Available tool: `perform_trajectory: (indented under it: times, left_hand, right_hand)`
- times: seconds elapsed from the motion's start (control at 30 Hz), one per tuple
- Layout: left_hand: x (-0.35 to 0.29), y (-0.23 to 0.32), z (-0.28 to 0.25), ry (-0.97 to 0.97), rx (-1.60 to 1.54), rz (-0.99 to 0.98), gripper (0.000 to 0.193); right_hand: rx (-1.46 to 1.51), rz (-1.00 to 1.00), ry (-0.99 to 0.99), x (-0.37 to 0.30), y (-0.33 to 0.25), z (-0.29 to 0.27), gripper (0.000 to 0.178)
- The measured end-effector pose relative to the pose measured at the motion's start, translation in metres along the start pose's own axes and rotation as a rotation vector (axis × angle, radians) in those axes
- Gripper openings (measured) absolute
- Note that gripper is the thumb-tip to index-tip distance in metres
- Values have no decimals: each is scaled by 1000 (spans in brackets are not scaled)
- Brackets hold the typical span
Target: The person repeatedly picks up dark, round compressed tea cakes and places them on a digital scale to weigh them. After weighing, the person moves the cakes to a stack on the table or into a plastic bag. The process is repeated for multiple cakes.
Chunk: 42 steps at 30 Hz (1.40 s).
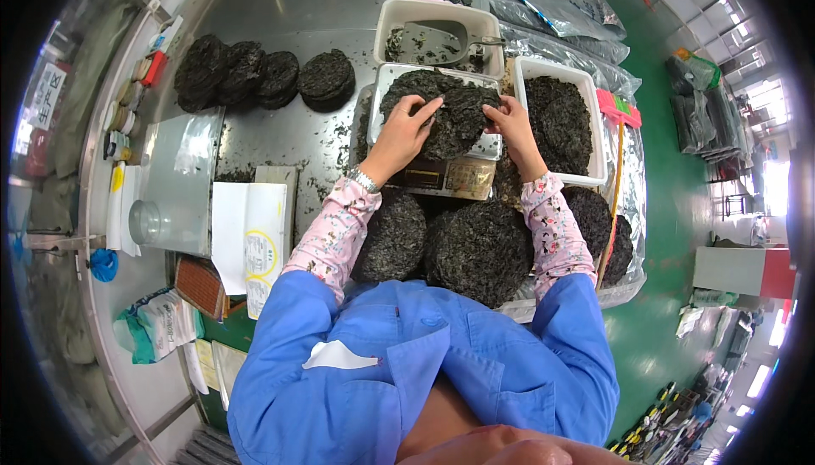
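My left hand (406,135) and my right hand (514,131) pinch a ragged, nearly black dried seaweed sheet (463,118) from its two sides. It is above a weighing scale (446,176) with a white pan (487,148), and more dark seaweed lies under it on the pan. How much of the sheet rests on the pan is hidden. Close to my body, below the scale, are large round seaweed cakes (477,248). Beside my right hand, a white bin (597,138) holds more seaweed rounds (558,125).
Several stacks of seaweed rounds (327,80) stand on the metal table (280,40) at the far left. Behind the scale sits a white tub (390,19) with a scoop (431,36) and loose flakes. Plastic bags (577,28) lie far right. A pink-headed stick (618,108) leans at right.
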<state>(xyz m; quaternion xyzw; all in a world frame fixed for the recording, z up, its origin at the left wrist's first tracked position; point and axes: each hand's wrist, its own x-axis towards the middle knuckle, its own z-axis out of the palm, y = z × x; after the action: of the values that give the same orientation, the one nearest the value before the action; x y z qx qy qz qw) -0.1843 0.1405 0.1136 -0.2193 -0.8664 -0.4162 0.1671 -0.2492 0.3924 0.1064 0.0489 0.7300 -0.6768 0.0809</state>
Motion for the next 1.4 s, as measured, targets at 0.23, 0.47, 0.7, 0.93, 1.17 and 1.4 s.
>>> perform_trajectory:
  times: [0.23, 0.47, 0.7, 0.93, 1.17, 1.4]
  left_hand:
    - [-28, -5, -1, -212, 246, 83, 68]
    - [-18, -63, -20, 261, -330, -556, 95]
    - [-2, -99, 24, 60, -745, -794, 111]
    - [-1, -105, 36, 258, -713, -818, 92]
    - [-1, -113, 26, 165, -848, -855, 118]
    - [-2, -127, -36, 351, -1236, -875, 97]
  right_hand:
    - [-573, -232, -19, -1, -4, 27, 57]
    - [99, 202, 60, -9, 13, 26, 81]
    - [516, 245, -68, 13, 33, 56, 70]
    - [556, 238, 91, 58, 59, 62, 63]
    - [613, 308, 43, 65, 49, 73, 74]
    - [457, 270, -26, 75, 30, 94, 88]
